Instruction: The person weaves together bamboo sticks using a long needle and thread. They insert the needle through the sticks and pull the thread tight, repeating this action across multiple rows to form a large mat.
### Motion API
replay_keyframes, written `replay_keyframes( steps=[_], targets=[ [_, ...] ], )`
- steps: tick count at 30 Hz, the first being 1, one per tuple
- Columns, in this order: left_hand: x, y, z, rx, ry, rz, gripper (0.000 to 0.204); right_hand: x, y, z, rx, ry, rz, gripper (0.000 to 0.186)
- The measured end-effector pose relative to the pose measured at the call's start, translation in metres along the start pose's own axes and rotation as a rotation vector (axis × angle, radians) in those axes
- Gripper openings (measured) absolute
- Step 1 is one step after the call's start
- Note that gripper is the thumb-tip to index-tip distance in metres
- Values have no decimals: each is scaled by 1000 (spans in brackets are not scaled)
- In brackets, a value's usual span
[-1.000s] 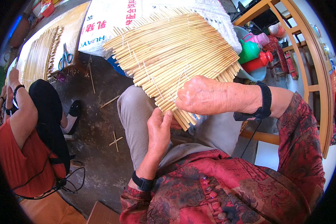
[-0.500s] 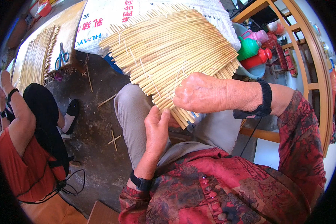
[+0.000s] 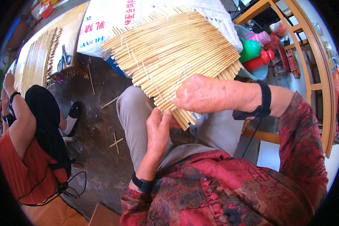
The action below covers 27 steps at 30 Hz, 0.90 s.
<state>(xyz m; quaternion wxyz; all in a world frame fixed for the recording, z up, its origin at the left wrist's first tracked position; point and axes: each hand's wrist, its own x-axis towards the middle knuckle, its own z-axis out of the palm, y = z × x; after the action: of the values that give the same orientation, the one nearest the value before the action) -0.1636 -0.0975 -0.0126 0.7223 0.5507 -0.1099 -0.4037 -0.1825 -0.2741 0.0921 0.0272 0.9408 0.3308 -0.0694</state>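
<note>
A mat of pale stalks (image 3: 169,49), tied in rows with white string, slants from a sack-covered table down to my knees. My left hand (image 3: 157,126) grips its near corner, thumb on top and fingers curled underneath, partly hidden. Over the near right part of the mat, my right hand (image 3: 199,93) is closed in a fist, back of the hand up. Whatever its fingers hold is hidden from sight. White string (image 3: 184,71) loops on the stalks just beyond this fist.
At left, a person in orange (image 3: 26,158) sits beside another stalk mat (image 3: 37,60) and blue scissors (image 3: 64,59). Crossed sticks (image 3: 116,142) lie on the floor. A basin (image 3: 258,73) with green and red bottles and a wooden frame (image 3: 309,56) stand at right.
My right fist and forearm have shifted very slightly to the left. My left hand keeps its grip on the mat's corner, and the mat looks nearly unchanged.
</note>
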Motion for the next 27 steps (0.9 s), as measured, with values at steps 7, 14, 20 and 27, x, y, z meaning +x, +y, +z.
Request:
replay_keyframes(
  steps=[7,14,20,27],
  targets=[
    [-1,-26,-8,112,9,171,18,-41,-36,14,-82,306,337,42],
    [-23,-6,-12,319,-53,418,18,-85,-121,101,-174,423,509,80],
    [-49,24,-2,433,-154,437,22,-59,-130,105,-303,652,653,80],
    [-58,82,46,443,-162,580,30,-69,-99,55,-257,830,740,57]
  ],
)
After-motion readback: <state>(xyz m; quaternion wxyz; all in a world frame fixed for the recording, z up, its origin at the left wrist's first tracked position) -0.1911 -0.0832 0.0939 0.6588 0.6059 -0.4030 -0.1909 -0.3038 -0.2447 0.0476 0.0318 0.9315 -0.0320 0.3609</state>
